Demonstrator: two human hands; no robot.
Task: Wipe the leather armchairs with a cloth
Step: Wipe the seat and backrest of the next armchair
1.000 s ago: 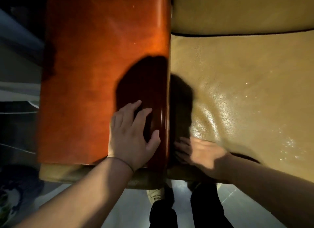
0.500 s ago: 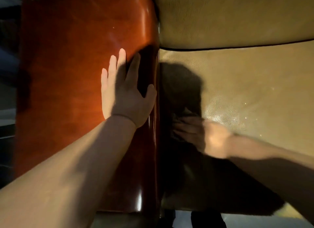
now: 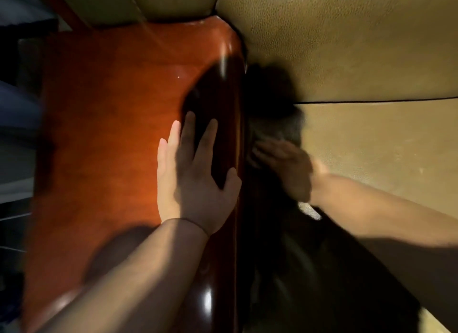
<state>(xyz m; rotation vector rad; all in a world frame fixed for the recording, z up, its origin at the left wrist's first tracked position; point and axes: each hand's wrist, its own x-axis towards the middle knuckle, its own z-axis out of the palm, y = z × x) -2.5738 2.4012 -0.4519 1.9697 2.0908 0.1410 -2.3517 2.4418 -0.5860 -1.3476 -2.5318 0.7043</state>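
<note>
Dim room, glossy wooden armrest at nine o'clock of the tan leather seat; since a second ago the right hand, fingers blurred, grip unclear, pushed the dark cloth deeper toward twelve o'clock; left hand flat, fingers apart

Dim, hard shadows (motion blur)

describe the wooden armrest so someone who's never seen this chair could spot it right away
Start at the tan leather seat and backrest filling the right side. Directly left of them runs the armrest, a broad flat slab with the left hand resting on it. It alone is glossy reddish-orange wood, not grained leather.
</note>
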